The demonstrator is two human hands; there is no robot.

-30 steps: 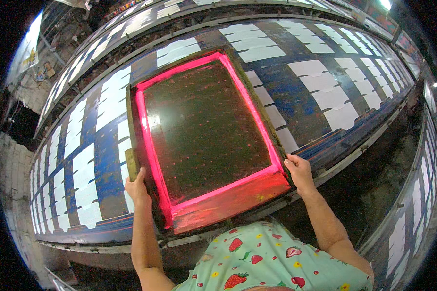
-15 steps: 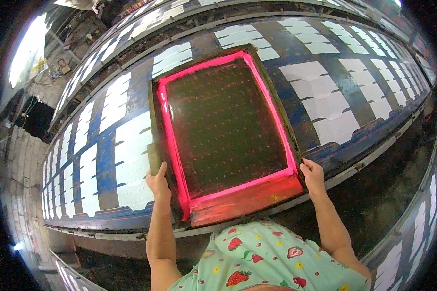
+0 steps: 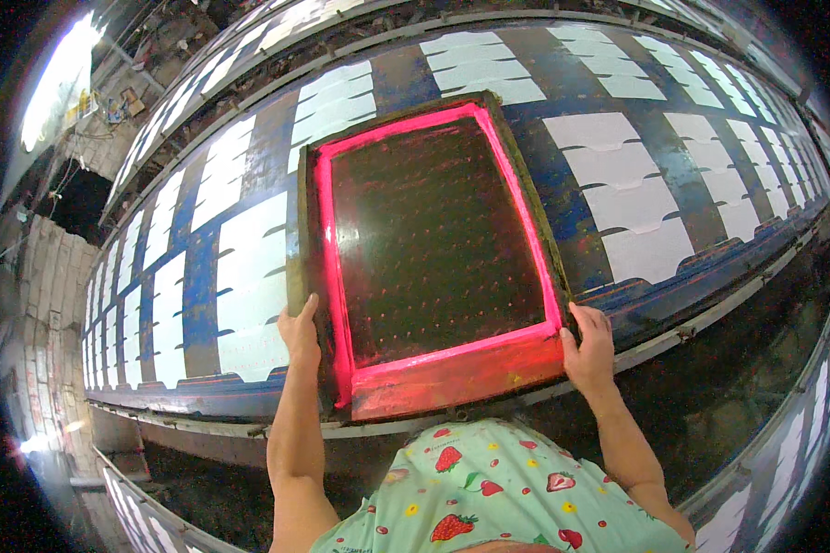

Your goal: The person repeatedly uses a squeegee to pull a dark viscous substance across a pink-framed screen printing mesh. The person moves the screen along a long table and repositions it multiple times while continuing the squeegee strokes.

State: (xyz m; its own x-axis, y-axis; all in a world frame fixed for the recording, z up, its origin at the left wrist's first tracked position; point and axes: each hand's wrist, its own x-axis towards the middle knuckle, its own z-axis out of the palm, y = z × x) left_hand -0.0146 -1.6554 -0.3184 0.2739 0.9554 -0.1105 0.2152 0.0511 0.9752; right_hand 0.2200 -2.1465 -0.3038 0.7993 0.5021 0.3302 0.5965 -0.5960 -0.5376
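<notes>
I have the printing screen frame [image 3: 429, 253] down flat on the long blue table [image 3: 563, 184], over one station in the row, near edge toward me at the table's front rail. My left hand [image 3: 301, 334] grips the frame's left side near the bottom corner, thumb up along the wood, fingers wrapped under the edge; whether they are pressed tight I cannot tell. My right hand [image 3: 588, 348] closes on the bottom right corner, fingers curled over the outer edge, palm against the side. So the frame sits between my hands, both at its near end, the far end reaching away across the table. Pink-taped border and dark mesh face up, reddish ink strip along the near rail. Progress as I judge it: white fabric pieces [image 3: 249, 276] lie in rows left and right of the frame, all looking plain white from here, print marks too small to tell, so I can't say which side is done. No squeegee in view, neither hand free. Many stations stretch both ways, so plenty looks left.
</notes>
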